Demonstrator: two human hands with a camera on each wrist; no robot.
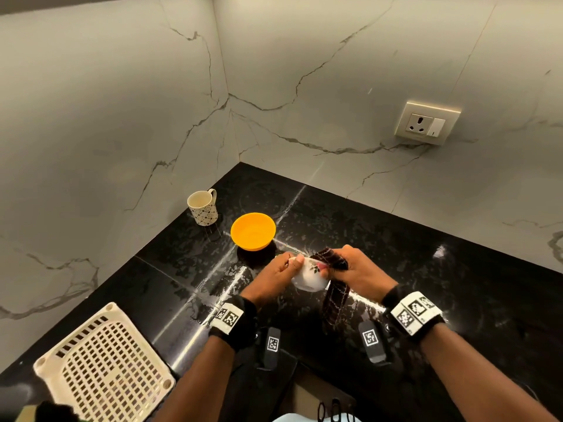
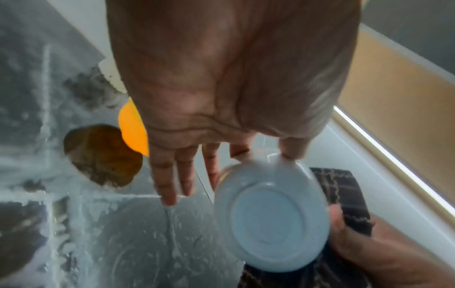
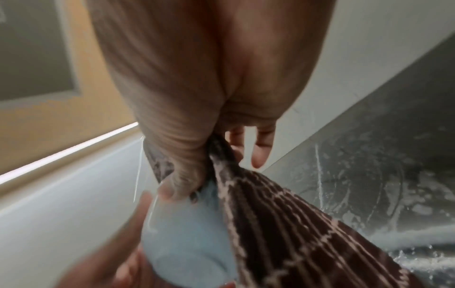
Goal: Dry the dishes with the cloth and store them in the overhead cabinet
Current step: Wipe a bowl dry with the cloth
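Over the black bench [image 1: 457, 300], the left hand [image 1: 278, 274] pinches the rim of a small white bowl [image 1: 307, 280] while the right hand [image 1: 356, 271] clutches the dark cloth [image 1: 335, 296] against it (drying underway), with the orange bowl [image 1: 253, 230] and mug [image 1: 202, 207] seemingly still to do and nothing stored.

No word, brand or number reads anywhere in these views. The only signs are black-and-white square code tags: two sit side by side on the left wristband [image 1: 228, 317], several more on the right wristband [image 1: 415, 312], and one each on the two dark camera units, the left unit [image 1: 272, 343] and the right unit [image 1: 370, 337], just below those bands. The wall socket [image 1: 426, 122] carries a small mark on its switch, too tiny to make out.
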